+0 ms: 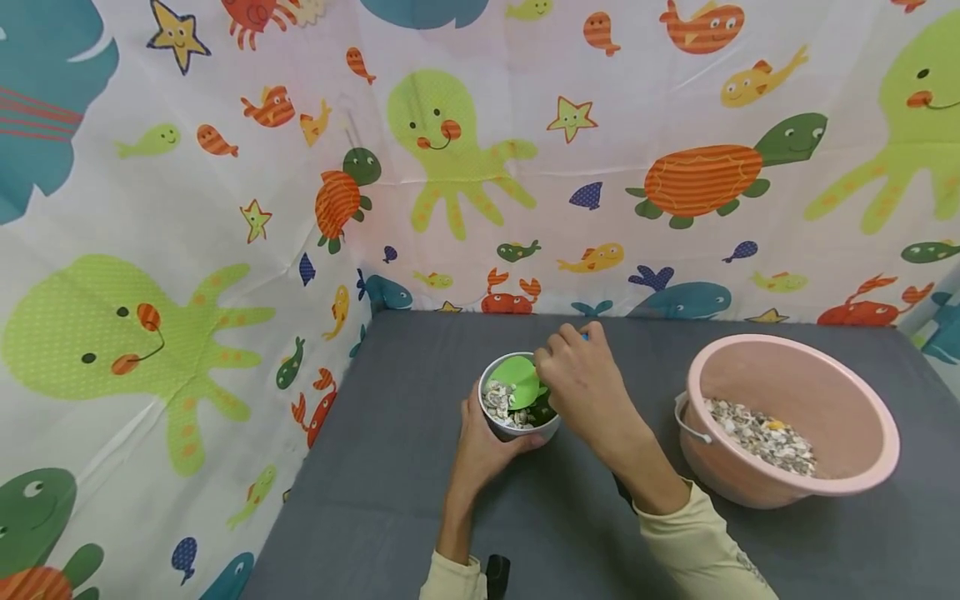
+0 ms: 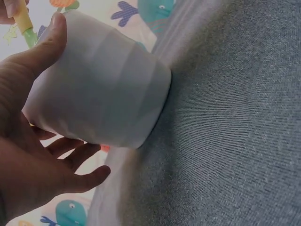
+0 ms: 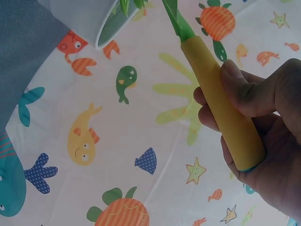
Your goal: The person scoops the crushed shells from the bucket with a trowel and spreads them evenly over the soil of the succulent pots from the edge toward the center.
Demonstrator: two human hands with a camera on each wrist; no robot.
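Note:
A white plant pot point(image 2: 108, 84) stands on the grey cloth, with pale gravel point(image 1: 498, 402) and green leaves point(image 1: 542, 410) inside its rim. My left hand point(image 1: 483, 442) holds the pot from its left and near side, thumb and fingers around the wall. With my right hand point(image 1: 587, 390) I grip a small trowel by its yellow handle point(image 3: 221, 101). The trowel's green blade point(image 1: 517, 377) is over the pot's opening, above the gravel. In the right wrist view, the blade's tip is out of frame.
To the right stands a pink bucket point(image 1: 795, 367) with a white handle, partly filled with gravel point(image 1: 765, 437) and a small yellow-orange object point(image 1: 776, 425). Grey cloth point(image 1: 390, 467) covers the table. A curtain printed with sea animals point(image 1: 480, 50) hangs behind and at the left.

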